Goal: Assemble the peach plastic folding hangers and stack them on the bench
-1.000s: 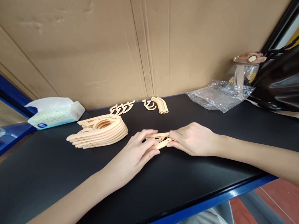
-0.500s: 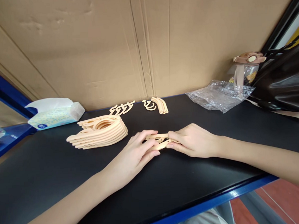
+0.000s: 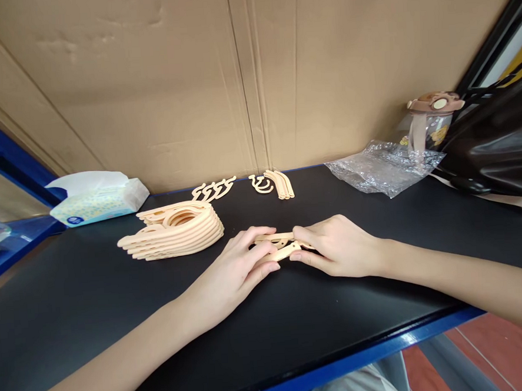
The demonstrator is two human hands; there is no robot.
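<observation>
Between my two hands, low over the black tabletop (image 3: pixel 269 330), is a cream folding clothes hanger (image 3: pixel 286 252) with its arms lying close together. My left hand (image 3: pixel 242 258) grips its left end, fingers along the far arm and thumb on the near one. The right end is pinched by my right hand (image 3: pixel 330 247), thumb on the near side. A small hole shows in the near arm; my fingers cover both ends. Left of my hands lies a stack of several folded cream hangers (image 3: pixel 179 239).
Along the cardboard wall (image 3: pixel 183 82) lie several loose hooks (image 3: pixel 214 189), more hooks (image 3: pixel 261 185) and a few curved hanger arms (image 3: pixel 280 184). A tissue pack (image 3: pixel 102 199) sits at the left. Clear plastic wrap (image 3: pixel 383 167), a bottle (image 3: pixel 435 120) and a dark bag (image 3: pixel 496 140) stand right.
Both hands keep their grip on the folding hanger in nearly the same place. My right fingers and thumb have shifted very slightly; the view has moved a touch.
</observation>
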